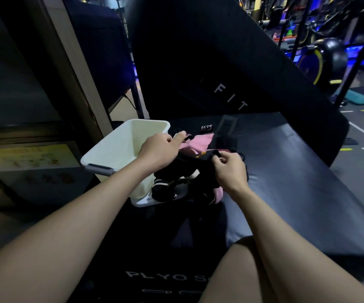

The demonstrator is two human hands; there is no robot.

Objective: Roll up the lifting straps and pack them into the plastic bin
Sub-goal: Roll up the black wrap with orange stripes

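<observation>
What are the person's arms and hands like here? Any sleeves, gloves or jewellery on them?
Both arms are bare as far up as the picture shows: no sleeves appear. The left hand and the right hand wear no gloves, and no watch, band or ring can be seen on either wrist or on the fingers that show. The light is dim, so small details could be missed.

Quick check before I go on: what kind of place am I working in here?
Most likely a gym. A large black padded mat lies under the work, an exercise bike with a yellow-rimmed wheel stands behind, and a pile of lifting straps sits beside a plastic bin.
</observation>
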